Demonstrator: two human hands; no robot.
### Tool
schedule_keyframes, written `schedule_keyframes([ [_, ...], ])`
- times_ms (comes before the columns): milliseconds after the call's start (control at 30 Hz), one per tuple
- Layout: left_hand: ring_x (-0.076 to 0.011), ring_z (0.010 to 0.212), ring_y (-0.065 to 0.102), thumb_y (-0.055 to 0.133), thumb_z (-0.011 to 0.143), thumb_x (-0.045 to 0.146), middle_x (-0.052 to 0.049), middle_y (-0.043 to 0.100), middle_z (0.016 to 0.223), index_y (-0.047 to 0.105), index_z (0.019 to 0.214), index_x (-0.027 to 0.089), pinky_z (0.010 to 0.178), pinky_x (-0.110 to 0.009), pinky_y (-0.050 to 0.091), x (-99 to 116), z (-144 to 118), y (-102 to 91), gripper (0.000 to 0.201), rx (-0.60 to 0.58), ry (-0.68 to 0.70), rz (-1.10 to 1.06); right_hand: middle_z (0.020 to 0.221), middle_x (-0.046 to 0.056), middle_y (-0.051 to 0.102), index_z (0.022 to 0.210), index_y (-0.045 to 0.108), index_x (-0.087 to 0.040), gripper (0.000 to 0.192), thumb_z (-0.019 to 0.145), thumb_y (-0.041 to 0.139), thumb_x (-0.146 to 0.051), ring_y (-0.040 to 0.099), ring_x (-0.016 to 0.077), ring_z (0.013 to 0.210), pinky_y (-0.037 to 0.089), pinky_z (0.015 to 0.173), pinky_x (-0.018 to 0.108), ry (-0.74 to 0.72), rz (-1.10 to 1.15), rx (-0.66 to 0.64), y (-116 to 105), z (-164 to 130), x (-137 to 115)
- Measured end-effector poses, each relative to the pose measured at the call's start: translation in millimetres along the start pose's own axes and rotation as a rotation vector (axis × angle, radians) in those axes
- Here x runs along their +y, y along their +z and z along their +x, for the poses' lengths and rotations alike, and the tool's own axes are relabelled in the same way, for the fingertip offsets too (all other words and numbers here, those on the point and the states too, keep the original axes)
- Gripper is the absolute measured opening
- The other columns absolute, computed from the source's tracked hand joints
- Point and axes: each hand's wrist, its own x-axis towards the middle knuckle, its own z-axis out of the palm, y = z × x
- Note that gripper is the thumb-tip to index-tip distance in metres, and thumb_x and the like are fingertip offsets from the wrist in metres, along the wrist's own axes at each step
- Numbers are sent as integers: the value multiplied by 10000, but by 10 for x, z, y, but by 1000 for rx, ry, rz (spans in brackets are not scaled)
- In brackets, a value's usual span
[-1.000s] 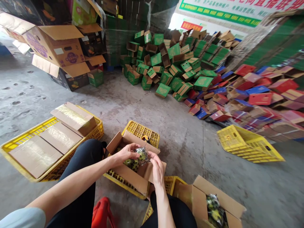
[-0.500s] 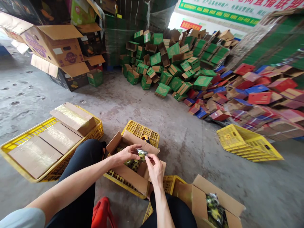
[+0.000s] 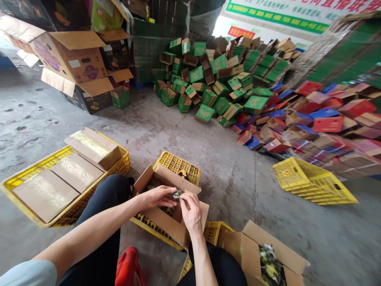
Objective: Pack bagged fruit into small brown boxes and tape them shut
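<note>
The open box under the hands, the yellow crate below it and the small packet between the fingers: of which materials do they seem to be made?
Open box: matte brown cardboard, judging by its folding flaps.
Yellow crate: probably moulded plastic, perhaps low-gloss, given its regular lattice.
Small packet: probably thin, shiny plastic film, from its bright glints; contents unclear.
</note>
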Motion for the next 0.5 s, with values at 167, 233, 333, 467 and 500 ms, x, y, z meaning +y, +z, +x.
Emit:
schedule_keyframes([
  [167,-163,766,733,942,734,300,-76,739,998,700,1196,156,766,-293,610,26,-18,11,541,5,100,-104,1042,63,775,967,747,-263,257,968,527,-131,653,272,1183,550,1029,481,-47,-52,15,2,-3,26],
  [233,-153,736,718,941,727,269,-61,731,987,686,1214,174,736,-291,604,28,-3,-1,558,11,105,-121,1047,68,770,978,751,-256,304,960,481,-117,643,268,1195,538,1046,480,-32,-61,40,-15,-5,25],
  [333,-151,743,715,933,732,262,-70,735,1019,668,1257,185,747,-294,590,32,7,-7,593,12,97,-107,1090,87,758,993,753,-245,276,969,486,-183,658,265,1169,520,1062,468,84,-93,113,-55,-7,25],
  [467,-155,776,714,933,718,263,-81,744,1073,665,1315,210,766,-292,562,43,-18,16,657,12,89,-54,1244,128,740,1132,747,-222,316,994,501,-366,676,277,1190,502,1076,469,355,-60,220,-99,-10,101],
  [500,-155,785,711,934,712,261,-86,745,1092,671,1321,213,761,-286,552,45,-27,22,665,5,96,-37,1261,137,742,1163,742,-214,357,990,511,-424,683,282,1189,514,1063,463,428,-10,223,-103,-12,134],
])
